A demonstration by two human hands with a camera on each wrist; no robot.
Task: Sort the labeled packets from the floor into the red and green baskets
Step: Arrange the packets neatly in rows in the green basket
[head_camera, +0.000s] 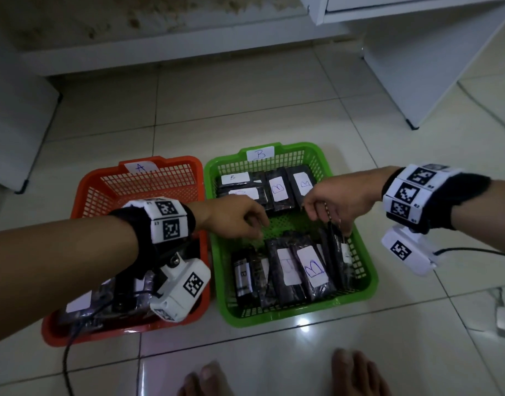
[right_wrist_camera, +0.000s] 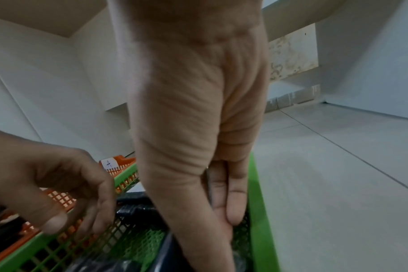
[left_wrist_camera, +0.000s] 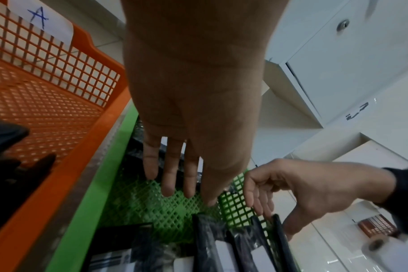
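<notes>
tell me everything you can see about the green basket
The green basket is a rectangular plastic tray with lattice walls and a perforated floor. It sits on the tiled floor, right of the red basket, side by side. A white tag marked B is on its far rim. Dark packets with white B labels lie at the far end and more at the near end; the middle floor is bare. The right hand touches an upright packet by the right wall; the left hand hovers over the middle.

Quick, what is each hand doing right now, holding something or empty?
Left hand: open, fingers relaxed over the green basket, holding nothing.
Right hand: pinching an upright packet at the basket's right side.
</notes>
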